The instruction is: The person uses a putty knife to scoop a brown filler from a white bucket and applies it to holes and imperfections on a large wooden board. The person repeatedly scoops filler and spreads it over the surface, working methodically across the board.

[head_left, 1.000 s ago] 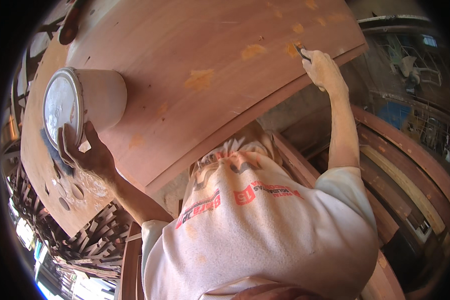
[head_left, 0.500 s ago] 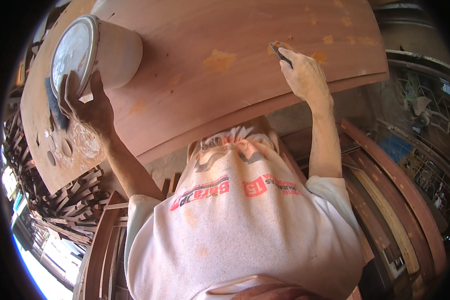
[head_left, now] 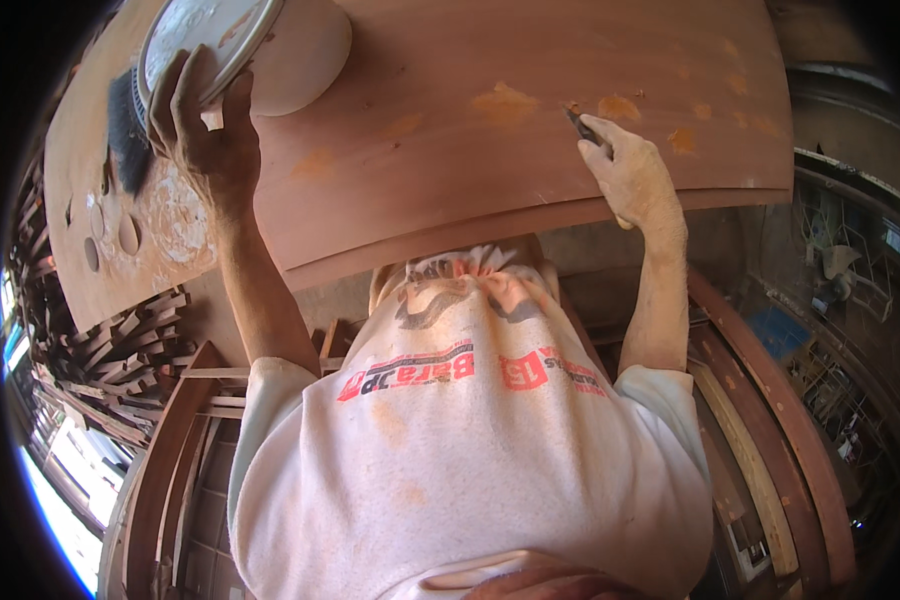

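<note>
Scraper (head_left: pixel 577 121), upper right of centre, pinched in right hand (head_left: pixel 632 172), has slid left off orange patch (head_left: pixel 618 107) on board (head_left: pixel 420 65); spot probably coated. Left hand (head_left: pixel 210 150), upper left, fingers spread at bucket (head_left: pixel 305 60) rim; can't tell if gripping.

The panel (head_left: pixel 450 60) is smooth, matt wood, with dull, uneven patches (head_left: pixel 505 105) running toward its right edge. By its left edge, the bucket (head_left: pixel 305 60) is smooth plastic with a slight sheen; its lid (head_left: pixel 185 45) is glossy and smeared. The board (head_left: pixel 75 250) past that edge is matt, dusty wood, the brush (head_left: pixel 128 140) bristly. The shirt (head_left: pixel 470 450) is matt cloth, the offcuts (head_left: pixel 130 330) rough wood.
</note>
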Demonstrator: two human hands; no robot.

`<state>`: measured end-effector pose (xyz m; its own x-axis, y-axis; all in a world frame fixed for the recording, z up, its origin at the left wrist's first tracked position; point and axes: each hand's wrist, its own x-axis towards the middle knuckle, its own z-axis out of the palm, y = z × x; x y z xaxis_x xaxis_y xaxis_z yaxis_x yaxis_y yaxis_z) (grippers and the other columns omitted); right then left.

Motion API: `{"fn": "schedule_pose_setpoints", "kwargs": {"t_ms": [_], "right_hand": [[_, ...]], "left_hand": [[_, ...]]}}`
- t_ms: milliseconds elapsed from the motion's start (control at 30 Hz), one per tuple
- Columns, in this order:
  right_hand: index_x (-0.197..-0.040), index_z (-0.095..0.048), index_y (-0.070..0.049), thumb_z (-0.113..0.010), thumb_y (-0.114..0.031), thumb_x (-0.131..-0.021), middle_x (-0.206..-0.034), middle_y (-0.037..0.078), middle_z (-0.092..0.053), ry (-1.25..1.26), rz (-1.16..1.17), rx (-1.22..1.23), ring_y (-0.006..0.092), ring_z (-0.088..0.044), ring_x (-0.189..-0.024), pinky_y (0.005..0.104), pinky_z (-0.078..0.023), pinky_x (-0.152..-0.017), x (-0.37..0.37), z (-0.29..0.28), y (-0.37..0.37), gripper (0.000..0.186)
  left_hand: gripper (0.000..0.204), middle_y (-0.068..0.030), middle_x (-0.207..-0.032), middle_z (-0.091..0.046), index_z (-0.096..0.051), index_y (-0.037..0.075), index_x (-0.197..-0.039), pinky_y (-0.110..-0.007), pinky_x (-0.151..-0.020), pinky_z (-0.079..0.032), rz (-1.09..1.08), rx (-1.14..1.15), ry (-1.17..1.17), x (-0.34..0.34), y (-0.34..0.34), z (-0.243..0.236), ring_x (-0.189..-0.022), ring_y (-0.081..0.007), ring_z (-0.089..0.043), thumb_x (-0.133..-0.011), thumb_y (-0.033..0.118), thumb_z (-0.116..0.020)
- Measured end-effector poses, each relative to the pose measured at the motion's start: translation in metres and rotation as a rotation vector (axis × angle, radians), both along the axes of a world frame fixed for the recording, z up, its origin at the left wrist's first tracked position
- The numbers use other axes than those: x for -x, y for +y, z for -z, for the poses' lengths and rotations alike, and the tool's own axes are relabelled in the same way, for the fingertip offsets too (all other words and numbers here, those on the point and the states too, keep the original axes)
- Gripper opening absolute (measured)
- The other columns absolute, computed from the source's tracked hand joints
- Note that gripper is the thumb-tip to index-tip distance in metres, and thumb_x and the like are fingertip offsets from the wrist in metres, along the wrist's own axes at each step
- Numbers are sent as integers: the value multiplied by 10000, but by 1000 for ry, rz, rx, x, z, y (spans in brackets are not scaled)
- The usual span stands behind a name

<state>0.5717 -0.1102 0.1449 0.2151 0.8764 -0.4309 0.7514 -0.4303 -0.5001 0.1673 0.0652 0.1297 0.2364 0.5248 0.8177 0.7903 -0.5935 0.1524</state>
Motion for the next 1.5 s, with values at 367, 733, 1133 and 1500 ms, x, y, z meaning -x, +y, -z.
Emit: {"fn": "schedule_pose_setpoints", "kwargs": {"t_ms": [367,733,1133,1500], "right_hand": [[-1428,-626,-81,-590,-251,-1008,-1156,212,-733,-299,-263,181,408,-694,-1069,497,-533,-945,65,0,3,455],[-1420,-633,-76,-601,-239,-1011,-938,225,-740,-131,-243,167,397,-727,-890,485,-559,-879,88,-11,3,442],[-1385,-649,-25,-637,-236,-981,-846,237,-714,76,-80,31,391,-719,-792,456,-550,-781,160,-3,24,456],[-1394,-652,-71,-627,-246,-1008,-1024,213,-755,-222,-206,45,398,-737,-952,493,-574,-874,186,12,65,425]], "left_hand": [[694,-98,-1431,-575,-654,153,-1376,-449,-1132,-438,26,10,-137,-1,1,1,-1379,-317,-474,-776,342,-946],[905,-262,-1465,-509,-576,-13,-1398,-503,-1128,-445,74,83,-146,22,18,-5,-1363,-434,-510,-791,593,-864],[681,-168,-1486,-510,-617,90,-1402,-468,-1131,-483,342,313,-25,173,103,11,-1364,-405,-533,-832,310,-918],[1096,-253,-1555,-455,-475,12,-1529,-516,-1194,-395,156,16,-138,78,53,-4,-1469,-408,-432,-716,612,-898]]}}
